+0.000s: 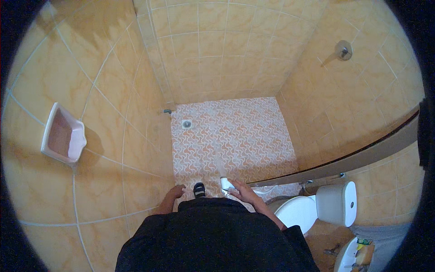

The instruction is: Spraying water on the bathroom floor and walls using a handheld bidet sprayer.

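Note:
My right hand (244, 192) is closed round a white hand shower (226, 183) in front of my body. A thin stream of water (218, 156) runs from its head toward the patterned floor tiles (231, 136). My left hand (178, 191) hangs beside the left wall, holding nothing, with its fingers loosely apart. Between the hands, one foot in a dark sandal (199, 189) shows on the floor. The hose of the hand shower is mostly hidden by my right hand and arm.
At right stands a white toilet (336, 204) with its lid down, behind a low partition edge (362, 149). A washbasin (346, 256) is at lower right. A pink soap dish (63, 136) juts from the left wall. A floor drain (186, 124) lies far left, near a small tap (167, 111).

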Demonstrator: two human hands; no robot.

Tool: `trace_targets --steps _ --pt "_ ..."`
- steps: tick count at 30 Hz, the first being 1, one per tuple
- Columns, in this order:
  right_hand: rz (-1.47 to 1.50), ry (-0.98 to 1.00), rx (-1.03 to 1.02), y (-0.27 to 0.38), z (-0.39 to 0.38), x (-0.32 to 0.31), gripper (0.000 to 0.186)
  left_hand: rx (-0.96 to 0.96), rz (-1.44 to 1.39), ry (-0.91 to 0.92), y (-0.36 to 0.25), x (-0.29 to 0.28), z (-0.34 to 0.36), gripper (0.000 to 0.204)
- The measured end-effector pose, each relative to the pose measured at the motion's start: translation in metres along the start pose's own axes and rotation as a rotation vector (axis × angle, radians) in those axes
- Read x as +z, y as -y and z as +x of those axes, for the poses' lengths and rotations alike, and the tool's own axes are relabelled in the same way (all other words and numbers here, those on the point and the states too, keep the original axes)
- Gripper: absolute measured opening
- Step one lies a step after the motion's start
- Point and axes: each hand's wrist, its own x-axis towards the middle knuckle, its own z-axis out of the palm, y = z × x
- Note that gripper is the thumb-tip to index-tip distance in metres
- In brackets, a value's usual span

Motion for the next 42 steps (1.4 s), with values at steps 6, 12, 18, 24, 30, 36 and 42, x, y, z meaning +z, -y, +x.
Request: trace_targets --steps 6,12,18,24,30,36,42 --pt "0.053 0.099 -0.03 0.013 0.007 -0.01 0.051 -0.058 -0.027 0.031 -0.006 -0.007 -0.003 0.033" --pt "0.101 0.158 0.037 -0.006 0.007 -0.001 0.052 -0.036 0.002 0.014 -0.007 -0.005 0.001 0.034" --pt "0.131 0.19 0.038 -0.007 0.007 -0.001 0.053 -0.049 0.014 0.032 -0.012 -0.011 -0.005 0.033" --pt "0.222 0.172 0.014 -0.02 0.003 0.01 0.052 -0.038 -0.017 -0.01 0.004 0.003 0.001 0.033" --pt "0.302 0.22 0.097 -0.013 0.004 0.003 0.05 -0.081 -0.033 -0.007 0.005 0.005 -0.003 0.033" --pt "0.345 0.179 0.071 -0.024 0.001 0.014 0.049 -0.037 -0.054 0.005 0.006 0.004 0.0 0.033" --pt "0.339 0.144 0.125 -0.033 -0.004 0.023 0.05 -0.03 -0.043 -0.032 0.002 0.003 -0.005 0.032"
